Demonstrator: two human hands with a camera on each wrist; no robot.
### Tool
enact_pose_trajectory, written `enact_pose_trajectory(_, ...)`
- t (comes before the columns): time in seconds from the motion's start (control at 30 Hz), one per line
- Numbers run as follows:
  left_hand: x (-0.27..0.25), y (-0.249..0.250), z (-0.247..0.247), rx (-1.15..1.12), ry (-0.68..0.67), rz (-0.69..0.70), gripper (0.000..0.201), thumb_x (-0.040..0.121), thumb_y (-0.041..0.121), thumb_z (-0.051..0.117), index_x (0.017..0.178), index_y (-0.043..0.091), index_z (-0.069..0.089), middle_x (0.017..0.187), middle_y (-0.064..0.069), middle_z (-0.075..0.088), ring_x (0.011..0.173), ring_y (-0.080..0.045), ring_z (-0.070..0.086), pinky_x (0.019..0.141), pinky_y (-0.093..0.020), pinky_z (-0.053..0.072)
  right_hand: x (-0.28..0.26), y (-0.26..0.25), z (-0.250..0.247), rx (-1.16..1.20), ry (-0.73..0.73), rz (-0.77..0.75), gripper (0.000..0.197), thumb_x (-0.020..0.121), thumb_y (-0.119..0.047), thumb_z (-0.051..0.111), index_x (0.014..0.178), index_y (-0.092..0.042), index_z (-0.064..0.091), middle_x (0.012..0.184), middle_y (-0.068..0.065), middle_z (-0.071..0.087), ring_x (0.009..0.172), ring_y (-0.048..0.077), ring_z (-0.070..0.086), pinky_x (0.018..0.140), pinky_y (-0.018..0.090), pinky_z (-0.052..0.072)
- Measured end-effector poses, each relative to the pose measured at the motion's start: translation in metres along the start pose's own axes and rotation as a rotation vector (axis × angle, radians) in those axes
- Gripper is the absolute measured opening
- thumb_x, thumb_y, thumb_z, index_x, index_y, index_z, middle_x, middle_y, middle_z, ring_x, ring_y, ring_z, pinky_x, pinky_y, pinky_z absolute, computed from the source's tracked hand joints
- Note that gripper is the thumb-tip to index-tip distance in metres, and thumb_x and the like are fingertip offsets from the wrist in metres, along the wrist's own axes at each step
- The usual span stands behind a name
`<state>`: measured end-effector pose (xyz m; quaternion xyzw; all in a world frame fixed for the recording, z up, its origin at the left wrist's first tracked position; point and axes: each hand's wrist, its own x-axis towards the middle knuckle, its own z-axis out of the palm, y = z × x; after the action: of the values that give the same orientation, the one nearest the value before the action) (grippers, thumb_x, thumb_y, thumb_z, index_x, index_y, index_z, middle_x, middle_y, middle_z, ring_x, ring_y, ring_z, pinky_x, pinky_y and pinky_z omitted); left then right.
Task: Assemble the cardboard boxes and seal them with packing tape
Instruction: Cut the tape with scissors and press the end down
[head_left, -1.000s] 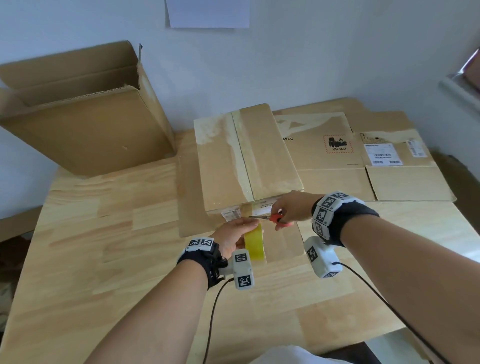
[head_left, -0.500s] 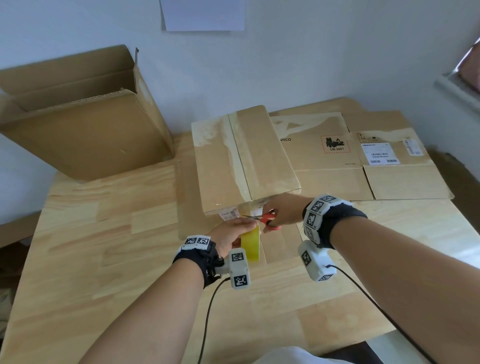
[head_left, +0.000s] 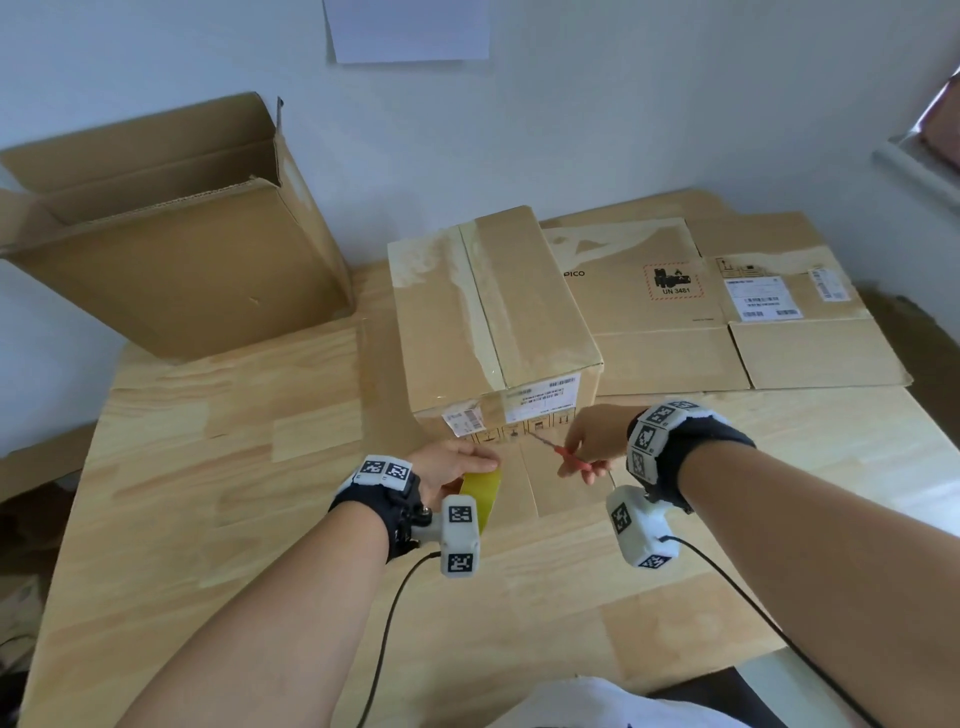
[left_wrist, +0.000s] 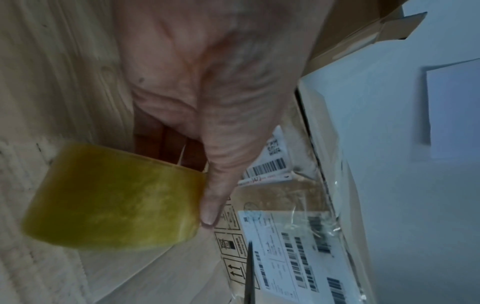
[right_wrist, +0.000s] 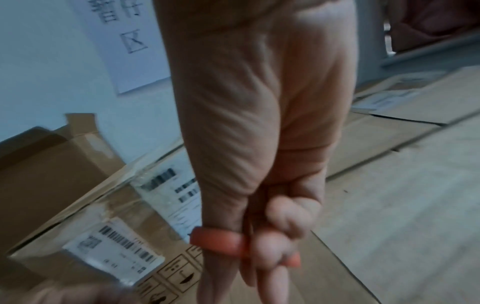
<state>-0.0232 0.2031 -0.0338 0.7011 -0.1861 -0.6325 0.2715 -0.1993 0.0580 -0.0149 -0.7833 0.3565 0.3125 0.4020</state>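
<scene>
Two hands work just in front of the taped box (head_left: 498, 322), which stands on a flat sheet of cardboard (head_left: 524, 483) near the middle of the tabletop (head_left: 208, 467). The left hand (head_left: 452, 465) holds a yellow tape roll (head_left: 480, 493) close to the box's near face; the left wrist view shows the thumb (left_wrist: 223, 164) pressed along the roll's edge and the other fingers tucked behind it, gripping the roll (left_wrist: 111, 197). The right hand (head_left: 597, 441), also just in front of the box and to the right of the roll, grips red-handled scissors (head_left: 558, 449); in the right wrist view its fingers (right_wrist: 283, 242) curl through the red handle (right_wrist: 221, 240). The blades point toward the lower part of the box's near face, beside its white labels (head_left: 540, 400), and whether they touch it cannot be told. Clear tape runs along the box's top seam and down over the near edge. Left of the box an open box (head_left: 171, 234) leans against the wall, and right of the box flattened cardboard (head_left: 727, 312) with shipping labels lies on the tabletop.
</scene>
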Motion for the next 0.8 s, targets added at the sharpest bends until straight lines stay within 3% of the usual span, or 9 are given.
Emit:
enact_pose_trajectory(0.13,-0.005,0.003,-0.004,-0.076,-0.036,0.02,0.018,0.09,0.012,0.063,0.107,0.01,0.068,0.092,-0.004,0.068,0.075,-0.014,0.062,0.055,-0.023,0.052,-0.003,0.032,0.016,0.432,0.05,0.13,0.026,0.084,-0.028,0.071,0.091,-0.003,0.071,0.066,0.002,0.069,0.044,0.005,0.053,0.045,0.012,0.041)
enact_pose_trajectory(0.27,-0.011,0.009,0.004,-0.126,-0.104,0.032,0.018,0.091,0.013,0.062,0.106,0.013,0.07,0.095,-0.004,0.07,0.08,-0.015,0.063,0.066,-0.026,0.054,0.002,0.055,0.035,0.49,0.26,0.337,0.031,0.087,-0.032,0.068,0.07,-0.006,0.064,0.044,-0.004,0.059,0.028,0.001,0.042,0.034,0.014,0.031)
enact_pose_trajectory(0.43,-0.015,0.024,0.025,-0.09,-0.145,0.073,0.02,0.092,0.012,0.059,0.11,0.013,0.069,0.103,-0.005,0.07,0.089,-0.016,0.064,0.079,-0.027,0.053,0.003,0.082,0.048,0.857,0.394,0.41,0.032,0.091,-0.013,0.06,0.062,-0.005,0.052,0.03,-0.004,0.051,0.024,0.001,0.047,0.03,0.012,0.036)
enact_pose_trajectory(0.5,-0.013,0.03,0.035,-0.082,-0.139,0.086,0.019,0.092,0.012,0.06,0.107,0.015,0.07,0.102,-0.004,0.07,0.088,-0.016,0.064,0.08,-0.027,0.053,0.003,0.092,0.045,1.069,0.473,0.412,0.021,0.088,-0.009,0.062,0.071,0.0,0.055,0.04,0.002,0.06,0.035,0.006,0.058,0.039,0.014,0.047)
enact_pose_trajectory(0.53,-0.011,0.033,0.04,-0.084,-0.136,0.086,0.019,0.091,0.012,0.061,0.106,0.015,0.071,0.102,-0.004,0.07,0.087,-0.015,0.065,0.08,-0.027,0.054,0.004,0.098,0.043,1.114,0.492,0.42,0.019,0.086,-0.011,0.066,0.078,0.004,0.059,0.053,0.008,0.067,0.045,0.011,0.064,0.049,0.018,0.053)
enact_pose_trajectory(0.6,-0.008,0.038,0.051,-0.084,-0.132,0.086,0.02,0.091,0.012,0.061,0.108,0.014,0.07,0.103,-0.005,0.07,0.088,-0.016,0.065,0.079,-0.026,0.055,0.007,0.109,0.039,1.055,0.494,0.422,0.026,0.085,-0.017,0.07,0.092,0.006,0.062,0.075,0.013,0.067,0.064,0.021,0.062,0.065,0.028,0.051)
enact_pose_trajectory(0.7,-0.001,0.047,0.069,-0.078,-0.134,0.09,0.02,0.09,0.012,0.062,0.108,0.013,0.071,0.104,-0.006,0.07,0.09,-0.017,0.065,0.079,-0.026,0.055,0.004,0.125,0.033,0.93,0.518,0.371,0.026,0.089,-0.019,0.062,0.104,0.002,0.063,0.078,0.009,0.059,0.063,0.017,0.053,0.062,0.026,0.046)
enact_pose_trajectory(0.8,0.007,0.059,0.091,-0.089,-0.142,0.104,0.018,0.091,0.011,0.06,0.104,0.015,0.071,0.1,-0.004,0.071,0.087,-0.016,0.066,0.078,-0.026,0.055,-0.008,0.143,0.017,0.817,0.581,0.276,0.029,0.089,-0.011,0.06,0.116,-0.002,0.064,0.096,0.007,0.06,0.084,0.021,0.055,0.083,0.033,0.048)
